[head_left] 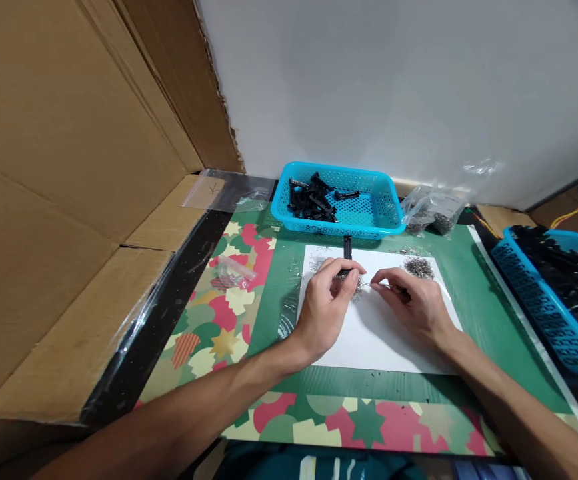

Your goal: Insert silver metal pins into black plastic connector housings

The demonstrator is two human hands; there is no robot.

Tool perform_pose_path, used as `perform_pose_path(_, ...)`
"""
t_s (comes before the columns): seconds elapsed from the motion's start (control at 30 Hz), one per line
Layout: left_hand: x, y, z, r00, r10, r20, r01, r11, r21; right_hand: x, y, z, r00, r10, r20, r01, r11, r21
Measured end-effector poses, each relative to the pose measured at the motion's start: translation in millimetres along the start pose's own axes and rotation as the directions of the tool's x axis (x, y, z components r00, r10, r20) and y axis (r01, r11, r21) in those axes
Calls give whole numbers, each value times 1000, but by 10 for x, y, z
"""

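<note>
My left hand (326, 300) is closed around a black plastic part (347, 248), whose upper end sticks out above the fingers. Close on its right, my right hand (413, 300) pinches with thumb and forefinger at a tiny metal piece (367, 285), too small to make out clearly. Both hands are over a white sheet of paper (369, 350). Small metal pieces lie partly hidden behind my left hand. A dense pile of small metal pieces (419, 268) rests on the paper beyond my right hand.
A blue basket (339, 230) with several black parts stands at the back. Clear bags (433, 210) of small pieces lie beside it. Another blue basket (543, 307), full of black parts, is at right. Cardboard (69, 133) walls the left side; a small plastic bag (236, 272) lies left.
</note>
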State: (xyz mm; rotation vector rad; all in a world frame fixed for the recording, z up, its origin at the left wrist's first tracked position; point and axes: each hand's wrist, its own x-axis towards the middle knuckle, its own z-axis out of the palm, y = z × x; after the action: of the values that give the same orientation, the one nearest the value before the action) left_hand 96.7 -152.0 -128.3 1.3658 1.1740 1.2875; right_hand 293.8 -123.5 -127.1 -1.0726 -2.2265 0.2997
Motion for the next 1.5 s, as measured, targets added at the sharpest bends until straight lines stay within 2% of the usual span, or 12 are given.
perform_pose_path(0.1,-6,7,-1,1000,5,-1,-5,1000,-11,-11,-10,7,983,-165,-79,161,985,-56)
perform_pose_path(0.23,-14,-2,-5,1000,18,8,-18,1000,5,-13,-18,10,963,-230,-138,218,971,-98)
perform_pose_path(0.37,-14,-6,-8,1000,22,-4,-22,1000,8,-8,11,10,944,-306,-119,283,942,-180)
perform_pose_path(0.53,-14,3,-8,1000,-3,-28,3,1000,-7,2,14,12,928,-371,33,367,895,-253)
perform_pose_path(0.7,-11,8,-3,999,-26,-28,26,1000,-4,-12,28,26,940,-337,54,341,913,-226)
perform_pose_path(0.73,-10,8,-2,999,-26,-28,26,1000,-4,-18,34,21,946,-322,29,320,924,-208)
perform_pose_path(0.87,-9,15,0,999,-28,22,28,1000,-13,-53,18,-43,968,-162,-191,138,981,-133)
perform_pose_path(0.93,-16,25,0,997,-30,74,31,1000,-7,-72,-15,-77,967,-113,-230,85,988,-128)
perform_pose_path(1.17,-39,57,-12,982,-22,188,15,999,37,-77,-64,-75,959,-163,-231,144,985,-94)
perform_pose_path(1.37,-21,25,-7,979,3,204,-19,997,79,-71,-31,-39,952,-202,-230,190,979,-76)
perform_pose_path(1.43,-18,19,-5,979,8,204,-26,996,83,-77,-32,-33,955,-180,-236,173,984,-48)
perform_pose_path(1.5,-17,15,-6,980,14,198,-32,995,90,-79,-42,-35,969,-102,-225,109,994,18)
